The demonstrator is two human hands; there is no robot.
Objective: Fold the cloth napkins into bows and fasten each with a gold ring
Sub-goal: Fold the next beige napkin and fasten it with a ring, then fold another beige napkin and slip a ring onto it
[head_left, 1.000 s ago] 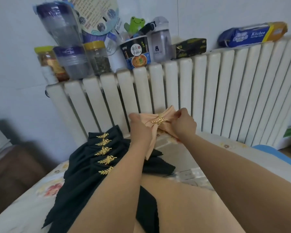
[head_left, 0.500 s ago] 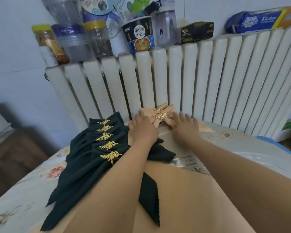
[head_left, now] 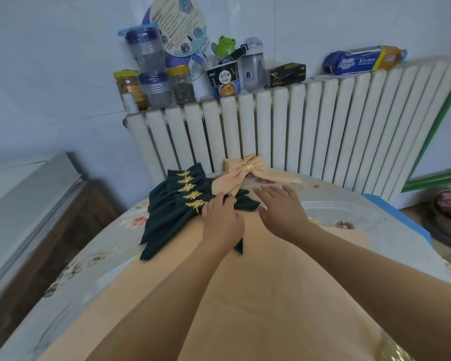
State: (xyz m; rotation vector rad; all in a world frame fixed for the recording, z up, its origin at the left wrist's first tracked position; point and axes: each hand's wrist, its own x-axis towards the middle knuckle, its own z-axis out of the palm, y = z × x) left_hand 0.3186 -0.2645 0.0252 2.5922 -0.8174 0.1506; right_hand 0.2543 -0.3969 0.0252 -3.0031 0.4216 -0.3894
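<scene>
- At the far left a grey cabinet [head_left: 31, 194] stands beside the surface [head_left: 94, 259], which wears a floral cover.
- The dark green bows [head_left: 172, 204] lie in an overlapping row on the left part of the surface. Five show, each cinched with a gold leaf ring [head_left: 196, 204], and the row runs from near the person away toward the radiator [head_left: 297, 131].
- The left hand [head_left: 222, 220] rests at the near right end of that row. Its fingers curl down over dark cloth; whether they pinch it I cannot tell.
- Just beyond both hands lie the peach bows [head_left: 241, 175], two stacked and ringed, close against the radiator's foot. The long axis of the top one runs slantwise, its near-left tail toward the left hand and its right tail pointing off right.
- The right hand [head_left: 281, 207] hovers spread and released, gripping nothing, just short of the peach bows' right tail.
- A flat peach napkin [head_left: 271, 295] is spread under both forearms, stretching toward the person. It looks like the next one to fold. It lies near side of both hands, so the coming move likely calls for drawing them back.
- Jars [head_left: 154, 87], a noodle cup [head_left: 224, 80] and a blue kitchen packet [head_left: 359, 61] sit along the radiator top.
</scene>
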